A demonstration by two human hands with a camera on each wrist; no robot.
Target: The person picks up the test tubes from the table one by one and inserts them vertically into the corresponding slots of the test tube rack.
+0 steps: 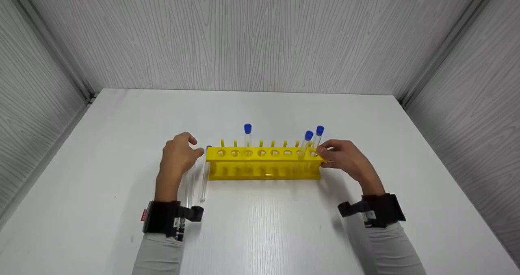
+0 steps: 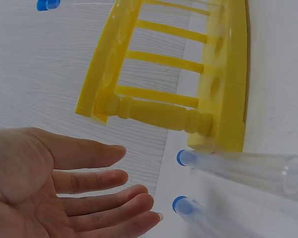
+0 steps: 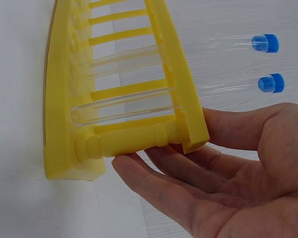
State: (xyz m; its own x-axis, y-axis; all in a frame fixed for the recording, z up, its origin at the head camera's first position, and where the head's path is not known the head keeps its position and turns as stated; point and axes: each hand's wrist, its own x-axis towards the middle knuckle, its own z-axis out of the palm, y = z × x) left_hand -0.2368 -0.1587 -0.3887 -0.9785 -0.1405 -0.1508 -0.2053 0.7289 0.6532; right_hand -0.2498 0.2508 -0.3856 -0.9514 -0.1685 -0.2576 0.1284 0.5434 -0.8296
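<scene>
A yellow test tube rack (image 1: 268,159) stands on the table. My right hand (image 1: 347,157) grips its right end, the thumb at the top shelf and fingers around the turned end post (image 3: 131,143), as the right wrist view shows. Two blue-capped test tubes, one nearest the hand (image 3: 228,88) and one beside it (image 3: 223,44), stand in that end; the head view shows them leaning slightly. Another capped tube (image 1: 248,133) sits left of the rack's middle. Beyond the left end, my left hand (image 1: 176,155) is held with fingers loosely spread, nothing in it (image 2: 89,188).
Two blue-capped tubes lie on the white table (image 1: 264,234) by the rack's left end, one close to the rack (image 2: 238,171) and one nearer the left hand (image 2: 203,215). Grey wood-grain panels (image 1: 252,35) enclose the table at the back and sides.
</scene>
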